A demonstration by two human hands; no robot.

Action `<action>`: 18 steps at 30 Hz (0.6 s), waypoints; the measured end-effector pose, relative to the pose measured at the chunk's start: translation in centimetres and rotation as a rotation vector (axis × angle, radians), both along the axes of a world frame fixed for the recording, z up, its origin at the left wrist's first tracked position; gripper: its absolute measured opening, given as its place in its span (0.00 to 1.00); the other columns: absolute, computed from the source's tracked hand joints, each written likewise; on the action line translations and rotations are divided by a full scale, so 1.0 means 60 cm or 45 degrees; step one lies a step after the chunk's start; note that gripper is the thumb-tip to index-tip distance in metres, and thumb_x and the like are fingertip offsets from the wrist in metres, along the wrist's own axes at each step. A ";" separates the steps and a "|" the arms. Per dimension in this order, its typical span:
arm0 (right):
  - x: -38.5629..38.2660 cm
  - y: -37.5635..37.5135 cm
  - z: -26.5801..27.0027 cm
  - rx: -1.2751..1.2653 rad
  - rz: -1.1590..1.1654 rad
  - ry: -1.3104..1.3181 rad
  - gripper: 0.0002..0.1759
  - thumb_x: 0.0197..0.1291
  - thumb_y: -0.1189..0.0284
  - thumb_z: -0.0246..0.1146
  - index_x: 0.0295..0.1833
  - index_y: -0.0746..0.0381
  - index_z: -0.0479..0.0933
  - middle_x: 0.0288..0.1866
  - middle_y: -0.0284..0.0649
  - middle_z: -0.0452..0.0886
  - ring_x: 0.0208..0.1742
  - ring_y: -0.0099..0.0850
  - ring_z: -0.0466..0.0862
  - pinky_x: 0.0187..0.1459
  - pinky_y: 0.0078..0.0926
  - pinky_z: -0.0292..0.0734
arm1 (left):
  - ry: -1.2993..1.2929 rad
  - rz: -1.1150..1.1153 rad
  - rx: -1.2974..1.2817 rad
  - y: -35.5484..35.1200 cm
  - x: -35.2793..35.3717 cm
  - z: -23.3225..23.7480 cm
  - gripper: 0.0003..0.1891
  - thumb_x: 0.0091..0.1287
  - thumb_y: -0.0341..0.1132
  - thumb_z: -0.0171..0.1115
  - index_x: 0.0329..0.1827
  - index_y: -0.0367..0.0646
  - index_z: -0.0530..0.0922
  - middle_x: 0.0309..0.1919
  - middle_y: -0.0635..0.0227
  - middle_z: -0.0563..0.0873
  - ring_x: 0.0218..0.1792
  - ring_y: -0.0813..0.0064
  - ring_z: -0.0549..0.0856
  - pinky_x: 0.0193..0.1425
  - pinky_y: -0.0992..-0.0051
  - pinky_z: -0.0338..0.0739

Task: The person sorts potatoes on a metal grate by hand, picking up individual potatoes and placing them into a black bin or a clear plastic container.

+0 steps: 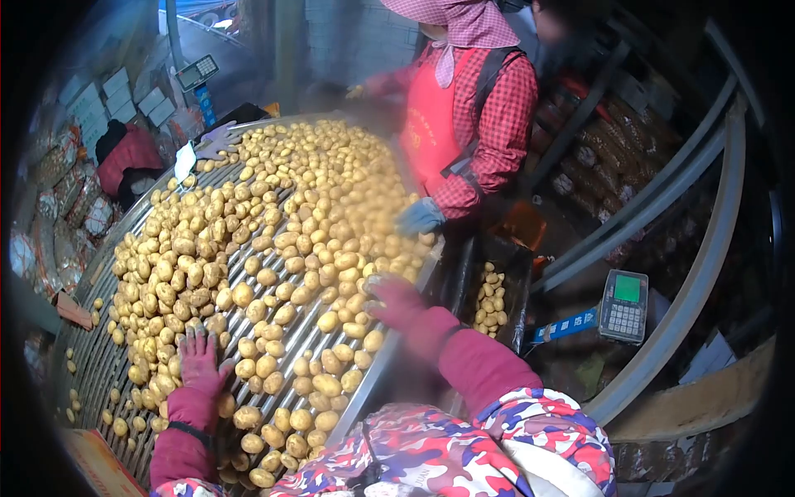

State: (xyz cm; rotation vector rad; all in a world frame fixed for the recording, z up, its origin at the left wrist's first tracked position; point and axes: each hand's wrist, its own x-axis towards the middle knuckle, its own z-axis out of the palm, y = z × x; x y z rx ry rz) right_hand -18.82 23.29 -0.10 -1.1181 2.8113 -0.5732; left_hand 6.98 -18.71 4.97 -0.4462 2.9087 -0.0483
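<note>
Many yellow potatoes (186, 257) lie heaped and scattered across a slatted metal sorting table (308, 319). My left hand (201, 360), in a magenta glove with greyish fingertips, rests flat against the near edge of the potato heap with its fingers stretched out. On the right rim of the table, my right hand (397, 302) in a matching glove is slightly blurred. Its fingers reach apart toward the potatoes beside it, and no potato shows in its grasp.
Across the table stands a co-worker in a red apron (439, 120), one blue-gloved hand (421, 216) at the potatoes. Another person's purple glove (217, 141) touches the far edge. A crate of potatoes (491, 298) and a scale display (624, 306) stand right, near a curved metal rail (722, 199).
</note>
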 end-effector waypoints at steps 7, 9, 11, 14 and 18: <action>0.010 0.001 0.022 -0.047 0.007 0.055 0.30 0.65 0.47 0.64 0.68 0.50 0.79 0.72 0.39 0.77 0.79 0.44 0.67 0.77 0.45 0.61 | -0.001 -0.095 0.002 0.095 -0.084 -0.051 0.48 0.63 0.52 0.67 0.83 0.39 0.57 0.82 0.45 0.58 0.83 0.43 0.52 0.85 0.42 0.39; 0.004 0.003 0.006 -0.071 0.017 0.087 0.30 0.65 0.47 0.64 0.67 0.50 0.79 0.72 0.40 0.77 0.79 0.44 0.67 0.77 0.45 0.61 | -0.002 -0.125 0.180 0.130 -0.092 -0.069 0.48 0.64 0.51 0.66 0.83 0.38 0.55 0.81 0.45 0.59 0.83 0.45 0.53 0.86 0.43 0.39; 0.000 0.003 -0.008 -0.084 0.015 0.105 0.30 0.65 0.47 0.65 0.67 0.50 0.79 0.72 0.40 0.77 0.79 0.44 0.67 0.77 0.45 0.61 | 0.085 -0.234 0.398 0.173 -0.096 -0.082 0.48 0.65 0.50 0.65 0.84 0.38 0.53 0.81 0.46 0.59 0.83 0.47 0.55 0.86 0.44 0.41; 0.006 0.003 0.005 -0.069 0.008 0.067 0.30 0.65 0.48 0.65 0.68 0.50 0.79 0.72 0.40 0.77 0.79 0.44 0.67 0.77 0.45 0.61 | 0.341 -0.456 0.770 0.245 -0.111 -0.067 0.44 0.69 0.50 0.61 0.84 0.40 0.55 0.81 0.46 0.61 0.82 0.45 0.58 0.85 0.47 0.46; 0.006 -0.002 0.010 -0.011 -0.011 0.077 0.29 0.65 0.49 0.65 0.68 0.50 0.79 0.72 0.40 0.77 0.78 0.45 0.68 0.77 0.45 0.62 | 0.333 -0.877 0.526 0.303 -0.138 -0.027 0.44 0.68 0.58 0.61 0.82 0.43 0.60 0.79 0.48 0.64 0.80 0.43 0.61 0.85 0.46 0.48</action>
